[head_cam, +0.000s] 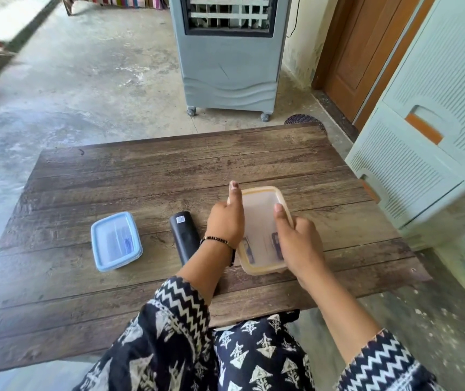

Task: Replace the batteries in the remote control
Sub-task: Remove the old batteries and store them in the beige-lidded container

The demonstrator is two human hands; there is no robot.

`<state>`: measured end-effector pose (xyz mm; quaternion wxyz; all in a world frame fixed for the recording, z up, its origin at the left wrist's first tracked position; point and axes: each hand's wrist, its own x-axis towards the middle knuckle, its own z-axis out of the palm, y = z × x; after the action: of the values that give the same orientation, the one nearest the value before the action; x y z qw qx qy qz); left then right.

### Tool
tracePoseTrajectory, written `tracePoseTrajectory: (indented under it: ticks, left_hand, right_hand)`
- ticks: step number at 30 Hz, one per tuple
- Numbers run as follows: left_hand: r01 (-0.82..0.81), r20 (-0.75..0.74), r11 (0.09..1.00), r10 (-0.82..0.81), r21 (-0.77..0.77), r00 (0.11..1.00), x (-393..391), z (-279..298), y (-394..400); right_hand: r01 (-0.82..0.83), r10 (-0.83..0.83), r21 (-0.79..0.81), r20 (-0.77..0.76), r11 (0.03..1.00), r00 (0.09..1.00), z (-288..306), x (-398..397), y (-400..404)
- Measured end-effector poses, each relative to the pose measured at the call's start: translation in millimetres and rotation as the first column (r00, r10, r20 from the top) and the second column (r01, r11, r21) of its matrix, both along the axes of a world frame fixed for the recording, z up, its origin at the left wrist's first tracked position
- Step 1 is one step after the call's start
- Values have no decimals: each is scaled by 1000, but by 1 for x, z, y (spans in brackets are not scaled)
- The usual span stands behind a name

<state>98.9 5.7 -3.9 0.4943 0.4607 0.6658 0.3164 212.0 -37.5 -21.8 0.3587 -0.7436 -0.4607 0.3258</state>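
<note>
A black remote control (pixel 184 235) lies face down on the wooden table (pixel 141 179), just left of my left wrist. An orange-rimmed plastic box (pixel 259 215) with a translucent lid sits right of it; dark batteries show through the lid near its front end. My left hand (pixel 225 221) grips the box's left edge, thumb stretched along the rim. My right hand (pixel 296 241) grips the right edge, thumb on the lid. A blue-rimmed lidded box (pixel 115 241) with something dark inside stands to the left, apart from both hands.
A grey air cooler on wheels (pixel 228 57) stands on the floor beyond the table. A pale plastic drawer cabinet (pixel 428 131) is close to the table's right side, with a wooden door (pixel 361 52) behind it. Concrete floor lies to the left.
</note>
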Motion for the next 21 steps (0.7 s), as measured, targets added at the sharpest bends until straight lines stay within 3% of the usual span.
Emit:
tracePoseTrajectory:
  ticks: [8, 14, 19, 21]
  left_hand:
    - [30, -105, 999, -28, 20, 994, 8, -4, 4]
    - [102, -216, 992, -85, 69, 973, 11, -4, 4]
    - [87, -223, 995, -76, 40, 972, 15, -2, 2]
    - [76, -221, 997, -66, 34, 973, 16, -1, 4]
  right_hand:
    - [42, -42, 4, -15, 999, 999, -5, 8, 1]
    - [-145, 106, -209, -186, 967, 977, 16, 26, 21]
    - [-98, 115, -125, 137, 987, 984, 29, 20, 34]
    - [-81, 103, -139, 159, 987, 982, 27, 18, 35]
